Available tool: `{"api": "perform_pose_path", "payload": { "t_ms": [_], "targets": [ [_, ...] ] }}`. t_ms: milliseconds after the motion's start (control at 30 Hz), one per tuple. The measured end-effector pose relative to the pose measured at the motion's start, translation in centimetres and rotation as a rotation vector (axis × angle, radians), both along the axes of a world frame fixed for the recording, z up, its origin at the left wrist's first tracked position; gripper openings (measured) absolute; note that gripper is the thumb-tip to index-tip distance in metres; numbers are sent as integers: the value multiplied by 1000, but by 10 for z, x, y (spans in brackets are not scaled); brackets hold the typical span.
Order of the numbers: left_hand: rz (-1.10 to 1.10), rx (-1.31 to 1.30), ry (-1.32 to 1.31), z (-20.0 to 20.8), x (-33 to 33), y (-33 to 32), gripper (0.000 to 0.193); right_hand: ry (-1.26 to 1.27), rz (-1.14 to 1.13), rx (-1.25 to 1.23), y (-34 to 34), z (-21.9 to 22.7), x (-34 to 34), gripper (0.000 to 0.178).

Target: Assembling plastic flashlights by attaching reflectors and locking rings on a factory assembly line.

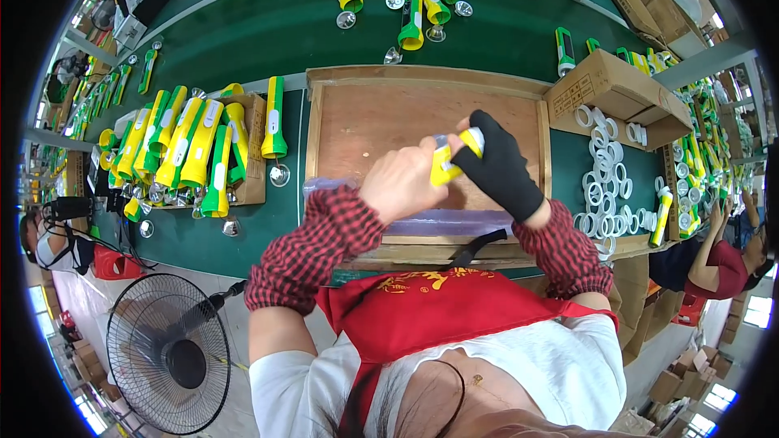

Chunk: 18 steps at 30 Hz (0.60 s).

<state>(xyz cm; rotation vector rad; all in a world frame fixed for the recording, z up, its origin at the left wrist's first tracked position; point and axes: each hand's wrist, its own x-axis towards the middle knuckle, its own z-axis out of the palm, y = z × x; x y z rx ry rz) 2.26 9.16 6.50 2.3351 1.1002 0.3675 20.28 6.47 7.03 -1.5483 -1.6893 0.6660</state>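
Observation:
Both my hands are closed on a yellow flashlight held over the wooden tray. My bare left hand wraps round its body, hiding much of it. At the other end my right hand, in a black fingerless glove, grips the head, where a white ring shows. Left of the tray, a cardboard box is heaped with yellow and green flashlights, several with reflectors hanging out. To the right, many loose white rings lie on the green bench.
More flashlights with dangling reflectors lie at the bench's far side. An open carton stands at the right. Clear plastic lies along the tray's near edge. A floor fan is at lower left; a person sits at far right.

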Motion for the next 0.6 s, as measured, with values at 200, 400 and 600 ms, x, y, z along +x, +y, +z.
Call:
{"api": "perform_pose_path", "payload": {
  "t_ms": [200,400,600],
  "targets": [
    [-153,-340,-487,4,-8,-3,35,541,355,-186,4,25,17,44],
    [40,-135,-87,0,4,-3,42,249,211,-136,6,10,14,31],
    [-199,-388,-594,10,0,0,51,226,480,162,17,29,35,39]
  ]
}}
